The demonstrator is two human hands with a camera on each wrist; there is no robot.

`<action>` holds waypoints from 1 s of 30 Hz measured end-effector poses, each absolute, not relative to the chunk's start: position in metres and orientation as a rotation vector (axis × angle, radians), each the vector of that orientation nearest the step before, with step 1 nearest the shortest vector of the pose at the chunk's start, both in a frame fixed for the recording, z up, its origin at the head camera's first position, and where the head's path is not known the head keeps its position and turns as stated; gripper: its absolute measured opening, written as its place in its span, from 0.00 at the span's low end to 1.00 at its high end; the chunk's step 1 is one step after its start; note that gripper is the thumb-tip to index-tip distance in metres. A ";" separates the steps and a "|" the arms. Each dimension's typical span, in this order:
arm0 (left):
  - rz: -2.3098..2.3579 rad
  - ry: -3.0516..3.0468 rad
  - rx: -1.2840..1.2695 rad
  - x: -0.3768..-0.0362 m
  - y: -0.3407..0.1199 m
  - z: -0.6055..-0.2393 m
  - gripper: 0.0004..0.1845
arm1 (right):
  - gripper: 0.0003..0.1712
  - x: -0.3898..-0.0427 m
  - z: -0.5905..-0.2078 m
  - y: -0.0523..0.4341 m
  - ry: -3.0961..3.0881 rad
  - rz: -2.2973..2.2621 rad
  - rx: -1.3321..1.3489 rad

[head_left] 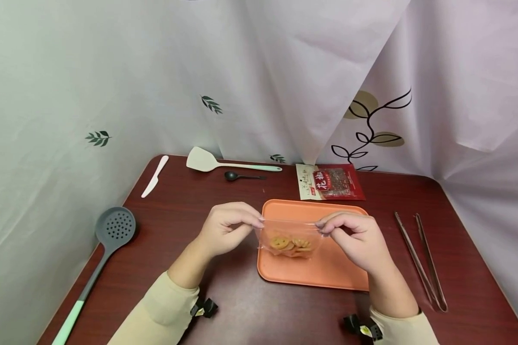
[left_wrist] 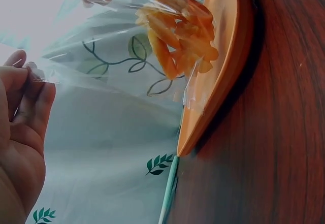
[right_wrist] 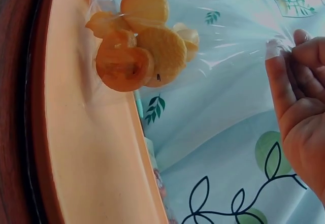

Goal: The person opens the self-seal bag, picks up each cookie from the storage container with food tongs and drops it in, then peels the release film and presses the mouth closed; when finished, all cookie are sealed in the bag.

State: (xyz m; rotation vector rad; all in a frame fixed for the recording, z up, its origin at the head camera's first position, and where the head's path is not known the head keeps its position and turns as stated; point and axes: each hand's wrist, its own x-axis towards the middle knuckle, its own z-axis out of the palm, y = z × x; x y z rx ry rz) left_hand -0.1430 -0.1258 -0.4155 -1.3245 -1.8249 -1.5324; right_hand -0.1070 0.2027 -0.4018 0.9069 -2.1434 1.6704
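Observation:
A clear plastic bag (head_left: pixel 269 235) hangs over the orange tray (head_left: pixel 328 273), its top edge stretched between both hands. Inside it, at the bottom, lie several round golden crackers (head_left: pixel 291 244), some with holes like a smiling face. My left hand (head_left: pixel 230 227) pinches the bag's left top corner between thumb and fingers. The right top corner is pinched by my right hand (head_left: pixel 358 237). In the left wrist view the crackers (left_wrist: pixel 185 36) bunch together close to the tray's rim. The right wrist view shows the crackers (right_wrist: pixel 139 46) through the film, with the right fingertips (right_wrist: pixel 277 56) on the bag's edge.
Behind the tray lies a red and white spice packet (head_left: pixel 330 182). Metal tongs (head_left: pixel 427 268) lie at the right. A grey skimmer (head_left: pixel 115 227) lies at the left, with a white plastic knife (head_left: pixel 155 177), a white spatula (head_left: pixel 203 159) and a small black spoon (head_left: pixel 241 176) farther back.

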 end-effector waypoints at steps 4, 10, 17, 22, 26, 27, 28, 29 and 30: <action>-1.499 -1.838 -1.345 -0.142 -0.126 -0.415 0.17 | 0.23 -0.107 -0.402 0.202 -2.163 1.635 0.833; -1.503 -1.809 -1.378 -0.142 -0.125 -0.415 0.13 | 0.17 -0.107 -0.405 0.200 -2.087 1.679 0.822; -1.523 -1.809 -1.349 -0.142 -0.123 -0.415 0.08 | 0.13 -0.107 -0.406 0.197 -2.116 1.699 0.722; -1.510 -1.828 -1.320 -0.143 -0.122 -0.416 0.08 | 0.19 -0.107 -0.405 0.193 -2.134 1.717 0.692; -1.516 -1.831 -1.308 -0.144 -0.122 -0.417 0.10 | 0.23 -0.108 -0.408 0.194 -2.153 1.670 0.725; -1.521 -1.831 -1.308 -0.144 -0.122 -0.417 0.10 | 0.24 -0.108 -0.408 0.194 -2.162 1.649 0.741; -1.524 -1.830 -1.310 -0.144 -0.122 -0.417 0.09 | 0.24 -0.109 -0.409 0.195 -2.169 1.630 0.755; -1.527 -1.829 -1.312 -0.144 -0.122 -0.417 0.09 | 0.24 -0.110 -0.409 0.196 -2.173 1.612 0.771; -1.531 -1.830 -1.313 -0.143 -0.123 -0.417 0.09 | 0.24 -0.110 -0.409 0.197 -2.174 1.602 0.788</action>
